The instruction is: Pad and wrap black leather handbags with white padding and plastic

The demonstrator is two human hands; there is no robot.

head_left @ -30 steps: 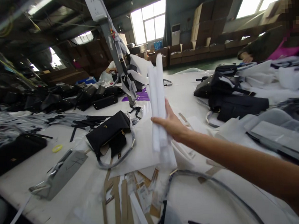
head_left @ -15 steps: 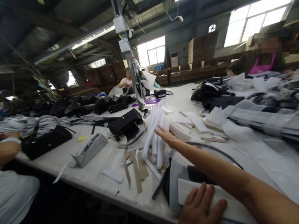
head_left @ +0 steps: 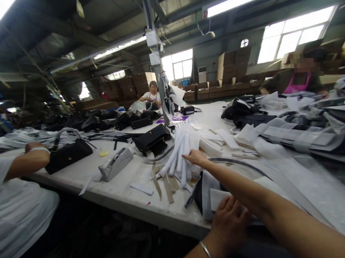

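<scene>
My right hand (head_left: 195, 158) reaches out over the white table (head_left: 120, 188), fingers stretched flat, their tips touching a bundle of long white folded strips (head_left: 178, 152) that lies on the table. My left hand (head_left: 229, 221), a bangle on its wrist, lies palm down with fingers extended on a white sheet (head_left: 216, 198) over a black piece (head_left: 198, 191) near the table's front edge. Neither hand grips anything.
A black handbag (head_left: 154, 140), a grey tape dispenser (head_left: 116, 163), brown card strips (head_left: 164, 182) and a yellow roll (head_left: 104, 153) lie left of the bundle. A metal pole (head_left: 159, 79) rises behind. A co-worker's arm (head_left: 28, 161) rests by another black bag (head_left: 67, 153). More people sit at the back (head_left: 152, 94) and right (head_left: 300, 78).
My right hand lowered the upright white bundle onto the table and let go of it. My left hand came into view on the white sheet. The view pulled back and up.
</scene>
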